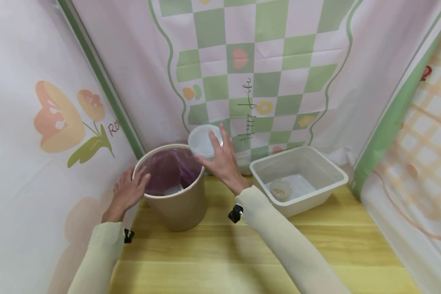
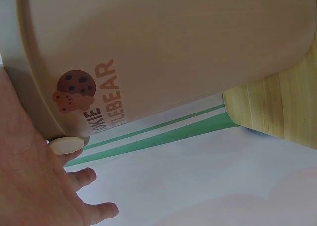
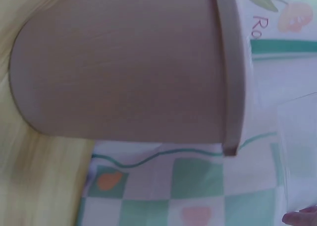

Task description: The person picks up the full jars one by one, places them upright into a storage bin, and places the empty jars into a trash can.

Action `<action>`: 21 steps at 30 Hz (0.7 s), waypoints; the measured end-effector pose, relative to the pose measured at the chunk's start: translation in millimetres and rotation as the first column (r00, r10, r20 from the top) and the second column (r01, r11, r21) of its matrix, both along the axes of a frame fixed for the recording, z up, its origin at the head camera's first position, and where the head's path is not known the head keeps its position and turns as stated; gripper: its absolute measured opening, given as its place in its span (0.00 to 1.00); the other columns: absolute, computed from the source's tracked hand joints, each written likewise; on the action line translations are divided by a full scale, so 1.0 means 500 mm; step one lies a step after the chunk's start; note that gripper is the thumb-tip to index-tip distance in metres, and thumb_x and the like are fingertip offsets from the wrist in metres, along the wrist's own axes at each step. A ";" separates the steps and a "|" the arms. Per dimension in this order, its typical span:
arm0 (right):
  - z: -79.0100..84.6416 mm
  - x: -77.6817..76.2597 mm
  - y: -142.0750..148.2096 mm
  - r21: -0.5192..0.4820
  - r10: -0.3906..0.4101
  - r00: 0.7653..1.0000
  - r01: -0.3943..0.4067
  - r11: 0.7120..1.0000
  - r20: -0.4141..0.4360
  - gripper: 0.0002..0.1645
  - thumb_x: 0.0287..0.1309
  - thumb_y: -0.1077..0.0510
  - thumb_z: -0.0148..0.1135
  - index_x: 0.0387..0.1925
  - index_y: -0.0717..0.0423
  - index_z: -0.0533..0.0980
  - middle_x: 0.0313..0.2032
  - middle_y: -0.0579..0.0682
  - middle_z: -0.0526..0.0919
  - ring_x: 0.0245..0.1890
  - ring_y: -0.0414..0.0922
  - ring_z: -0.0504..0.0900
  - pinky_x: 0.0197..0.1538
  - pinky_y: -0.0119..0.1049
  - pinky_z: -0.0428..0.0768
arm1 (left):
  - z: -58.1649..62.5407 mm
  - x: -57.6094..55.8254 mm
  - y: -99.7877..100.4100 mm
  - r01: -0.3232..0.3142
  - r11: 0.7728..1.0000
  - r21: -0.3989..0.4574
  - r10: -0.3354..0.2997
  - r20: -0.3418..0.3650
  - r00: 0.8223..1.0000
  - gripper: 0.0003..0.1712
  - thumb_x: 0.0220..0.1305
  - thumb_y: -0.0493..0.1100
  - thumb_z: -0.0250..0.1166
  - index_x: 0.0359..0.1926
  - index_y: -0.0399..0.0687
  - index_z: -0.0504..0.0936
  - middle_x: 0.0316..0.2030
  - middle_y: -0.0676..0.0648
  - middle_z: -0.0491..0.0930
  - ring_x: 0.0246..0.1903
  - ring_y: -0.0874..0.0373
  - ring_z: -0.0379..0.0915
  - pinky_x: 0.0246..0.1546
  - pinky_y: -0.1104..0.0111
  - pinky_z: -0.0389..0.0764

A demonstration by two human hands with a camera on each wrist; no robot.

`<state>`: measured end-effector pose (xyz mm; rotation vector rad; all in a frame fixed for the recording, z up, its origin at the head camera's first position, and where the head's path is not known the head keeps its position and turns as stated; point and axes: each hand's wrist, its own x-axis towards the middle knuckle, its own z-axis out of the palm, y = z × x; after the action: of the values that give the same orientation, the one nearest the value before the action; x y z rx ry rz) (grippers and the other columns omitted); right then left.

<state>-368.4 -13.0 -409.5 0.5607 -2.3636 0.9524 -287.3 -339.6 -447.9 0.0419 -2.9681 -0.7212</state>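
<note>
A tan trash bin [image 1: 176, 212] lined with a purple bag [image 1: 161, 169] stands at the left. My left hand [image 1: 128, 190] holds its left rim, the thumb over the edge and the fingers outside. My right hand [image 1: 224, 161] grips a round translucent plastic tub [image 1: 202, 141] above the bin's right rim, its round white face toward me. In the right wrist view only the side of the tub [image 3: 302, 156] and some fingertips [image 3: 299, 217] show. Inside the bin lies something whitish [image 1: 174, 190], mostly hidden.
A white rectangular basin [image 1: 316, 198] stands to the right. In it lies a clear round container [image 1: 281, 188] with small yellowish bits. Printed cloth walls [image 1: 239, 81] close in the wooden tabletop [image 1: 206, 257] behind and at both sides.
</note>
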 end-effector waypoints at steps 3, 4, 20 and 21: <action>0.018 0.006 -0.019 0.028 0.026 0.999 -0.025 0.999 -0.030 0.60 0.48 0.31 0.73 0.77 0.42 0.57 0.80 0.47 0.36 0.74 0.60 0.56 0.64 0.60 0.73 | 0.001 -0.001 0.002 -0.002 1.000 0.002 0.002 0.002 1.000 0.43 0.73 0.72 0.30 0.80 0.58 0.49 0.78 0.35 0.37 0.76 0.31 0.30 0.66 0.26 0.31; 0.024 0.008 -0.025 0.041 0.035 0.999 -0.034 0.999 -0.035 0.60 0.48 0.31 0.73 0.77 0.41 0.57 0.80 0.47 0.34 0.74 0.59 0.56 0.65 0.61 0.71 | 0.001 -0.001 0.003 -0.002 1.000 0.003 0.002 0.001 1.000 0.43 0.73 0.72 0.30 0.80 0.58 0.49 0.78 0.35 0.37 0.76 0.31 0.30 0.66 0.26 0.31; 0.020 0.042 -0.136 0.300 0.210 0.973 -0.175 0.938 -0.090 0.57 0.49 0.31 0.73 0.74 0.48 0.61 0.79 0.59 0.36 0.74 0.60 0.57 0.68 0.55 0.71 | -0.002 -0.004 -0.001 -0.021 1.000 -0.010 0.021 -0.007 1.000 0.43 0.74 0.72 0.30 0.80 0.57 0.50 0.78 0.34 0.37 0.75 0.29 0.32 0.66 0.26 0.32; 0.015 0.044 -0.141 0.309 0.218 0.972 -0.182 0.933 -0.085 0.57 0.49 0.31 0.73 0.74 0.49 0.61 0.79 0.59 0.36 0.74 0.60 0.57 0.69 0.56 0.69 | -0.003 -0.004 -0.001 -0.021 1.000 -0.009 0.021 -0.005 1.000 0.43 0.74 0.72 0.29 0.80 0.57 0.50 0.78 0.34 0.37 0.75 0.30 0.32 0.66 0.26 0.32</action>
<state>-346.4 -83.3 -402.0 0.9648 -2.3896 0.6227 -289.2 -340.1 -449.3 0.0713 -2.9619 -0.7037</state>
